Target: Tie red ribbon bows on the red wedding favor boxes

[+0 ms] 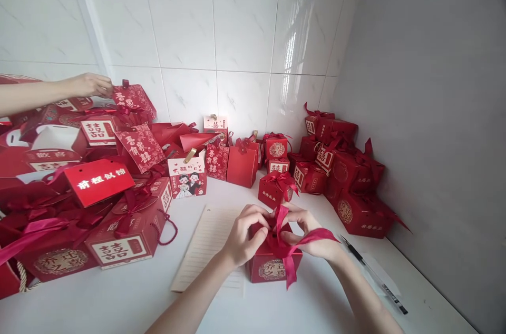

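Observation:
A small red gift box (pixel 264 269) with a gold round emblem stands upright on the table in front of me. A crimson ribbon (pixel 290 268) crosses its top, one tail hanging down the front and another running out to the right. My left hand (pixel 247 234) is at the box's upper left, its fingers curled inward and pinching at the ribbon. From the other side, my right hand (pixel 310 226) closes its thumb and fingers on the same ribbon over the lid. Part of the ribbon and the fingertips hide each other.
A lined notepad (pixel 197 252) lies left of the box; a black pen (pixel 375 273) lies to the right. Red boxes (pixel 351 186) are stacked along the right wall, with a large pile (pixel 122 242) at left. Another person's hand (pixel 93 85) touches a box there.

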`<act>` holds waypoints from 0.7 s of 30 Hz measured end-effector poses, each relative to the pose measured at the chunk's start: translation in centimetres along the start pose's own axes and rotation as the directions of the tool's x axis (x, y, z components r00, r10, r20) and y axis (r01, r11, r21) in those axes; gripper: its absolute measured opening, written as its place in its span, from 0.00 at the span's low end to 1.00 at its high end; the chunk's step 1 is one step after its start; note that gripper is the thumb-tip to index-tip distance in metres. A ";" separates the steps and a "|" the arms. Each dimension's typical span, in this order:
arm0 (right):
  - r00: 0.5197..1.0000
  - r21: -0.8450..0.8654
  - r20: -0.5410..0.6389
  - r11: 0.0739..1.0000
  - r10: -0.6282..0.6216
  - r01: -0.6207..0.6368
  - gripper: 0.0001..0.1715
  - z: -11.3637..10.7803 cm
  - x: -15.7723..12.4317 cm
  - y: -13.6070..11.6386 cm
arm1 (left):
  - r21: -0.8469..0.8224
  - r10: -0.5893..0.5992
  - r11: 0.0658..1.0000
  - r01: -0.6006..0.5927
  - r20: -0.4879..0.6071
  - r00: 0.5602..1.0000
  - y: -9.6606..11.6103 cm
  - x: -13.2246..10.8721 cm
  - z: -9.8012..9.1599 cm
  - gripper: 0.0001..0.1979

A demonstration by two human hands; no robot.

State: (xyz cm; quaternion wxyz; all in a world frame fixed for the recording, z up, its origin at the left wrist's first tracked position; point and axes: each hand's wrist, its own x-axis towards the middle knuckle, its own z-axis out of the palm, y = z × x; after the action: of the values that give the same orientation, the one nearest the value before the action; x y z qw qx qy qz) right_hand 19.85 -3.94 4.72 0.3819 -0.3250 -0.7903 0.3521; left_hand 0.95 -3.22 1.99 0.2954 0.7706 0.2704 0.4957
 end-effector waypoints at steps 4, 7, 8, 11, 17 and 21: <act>0.999 -0.068 -0.041 0.997 -0.031 0.028 0.10 0.1 0.2 0.2 | 0.085 0.034 0.996 -0.035 0.012 0.999 0.2 0.0 -0.1 0.07; 0.996 -0.077 -0.082 0.997 -0.037 0.031 0.06 0.4 0.4 1.0 | 0.190 0.097 0.977 -0.101 0.031 0.995 0.5 0.0 -0.1 0.08; 0.996 -0.067 -0.076 0.997 -0.039 0.033 0.06 0.5 0.4 1.2 | 0.216 0.120 0.968 -0.126 0.041 0.992 0.7 0.0 -0.1 0.07; 0.998 -0.001 -0.032 0.999 -0.048 0.048 0.06 0.6 0.5 1.7 | 0.222 0.119 0.967 -0.126 0.048 0.992 1.0 0.0 -0.1 0.06; 0.999 0.183 0.050 0.983 -0.005 -0.004 0.10 0.6 0.5 1.6 | 0.137 -0.040 0.990 0.019 0.151 0.988 1.7 0.4 -0.8 0.09; 0.997 0.234 0.076 0.972 0.010 -0.028 0.10 0.8 0.6 1.4 | 0.149 -0.102 0.986 0.070 0.224 0.969 2.2 0.6 -1.1 0.06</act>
State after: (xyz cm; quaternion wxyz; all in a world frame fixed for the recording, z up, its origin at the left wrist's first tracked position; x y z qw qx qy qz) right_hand 19.20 -2.93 3.45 0.3846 -0.2719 -0.7537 0.4584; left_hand 0.37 -4.09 4.27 0.2915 0.8292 0.3016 0.3694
